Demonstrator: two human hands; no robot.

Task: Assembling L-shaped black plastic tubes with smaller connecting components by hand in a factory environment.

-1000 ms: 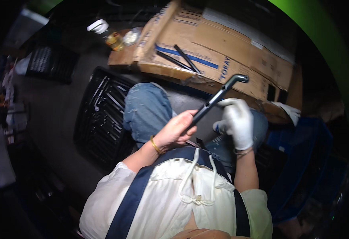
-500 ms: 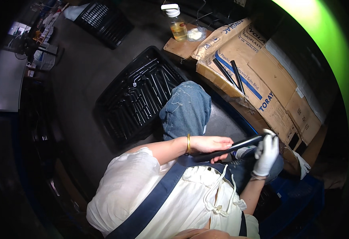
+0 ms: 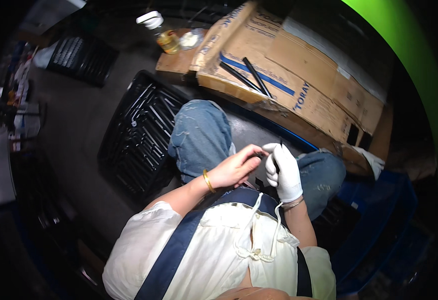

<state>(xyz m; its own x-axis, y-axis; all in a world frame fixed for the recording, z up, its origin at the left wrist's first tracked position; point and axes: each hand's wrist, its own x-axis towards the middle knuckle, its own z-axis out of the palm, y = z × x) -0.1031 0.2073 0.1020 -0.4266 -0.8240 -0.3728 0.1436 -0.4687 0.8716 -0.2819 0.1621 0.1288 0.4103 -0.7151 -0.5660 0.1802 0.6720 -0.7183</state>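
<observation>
Black rod (image 3: 278,161) sits at frame centre over our knees, seen almost end-on, and we share its grip. Our bare left hand (image 3: 236,167) curls to steady its near end; just right, our gloved right hand (image 3: 282,172) is closed around it. Black tray (image 3: 136,137) lies left.

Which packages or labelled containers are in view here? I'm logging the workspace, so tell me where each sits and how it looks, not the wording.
Flattened cardboard box: beyond the knees, brown with a blue stripe and dark blue print; two black rods lie on it.
Bottle: upper centre on a small board, clear with amber liquid and a white cap.
No screens or signs can be made out.
</observation>
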